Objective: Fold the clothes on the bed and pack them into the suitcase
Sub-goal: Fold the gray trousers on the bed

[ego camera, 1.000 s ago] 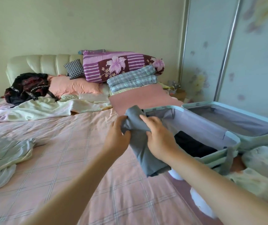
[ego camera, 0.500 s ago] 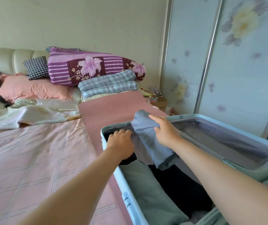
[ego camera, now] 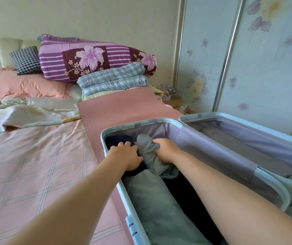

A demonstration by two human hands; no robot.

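Observation:
A light blue suitcase (ego camera: 114, 179) lies open beside the bed, its lining lilac. Inside its near half, at the far end, sits a folded grey-blue garment (ego camera: 147, 151). My right hand (ego camera: 167, 150) grips that garment from the right. My left hand (ego camera: 126, 154) lies fingers spread on a dark navy garment (ego camera: 119, 139) just left of it, pressing down. A grey-green folded garment (ego camera: 152, 206) fills the near part of the same half, with black cloth (ego camera: 185, 193) to its right.
The suitcase's other half (ego camera: 244, 138) lies open to the right, in front of a sliding wardrobe door (ego camera: 268, 64). A pink mat (ego camera: 124, 106) lies on the bed edge, with folded quilts (ego camera: 113, 80) and pillows behind. A crumpled pale sheet (ego camera: 32, 112) lies at left.
Both hands went down from above the suitcase rim into its near half. The grey-blue garment now rests inside, and the left hand shifted onto the dark garment.

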